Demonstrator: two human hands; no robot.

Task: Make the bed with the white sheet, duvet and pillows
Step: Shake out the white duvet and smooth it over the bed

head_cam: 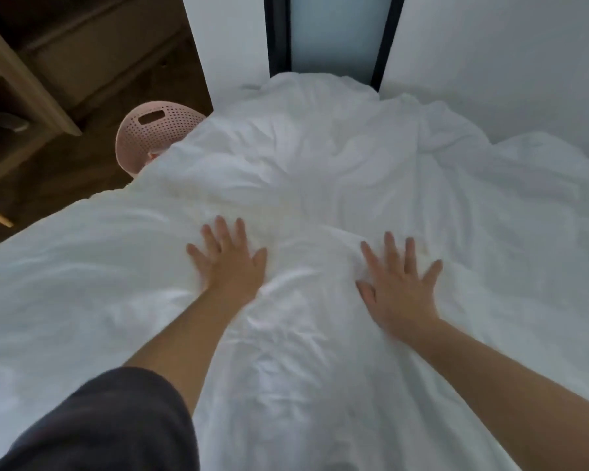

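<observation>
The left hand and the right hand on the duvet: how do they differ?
The left hand lies farther up the duvet than the right hand. A dark sleeve shows behind the left hand, none behind the right hand. Both press flat on it, fingers straight.

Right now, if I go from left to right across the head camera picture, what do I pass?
First the shelf, pink basket, left hand, right hand; both hands lie flat on the duvet.

Both hands flat on duvet [320, 185], left hand [230, 263] beside right hand [400, 287]; basket [150, 137] behind-left.
</observation>
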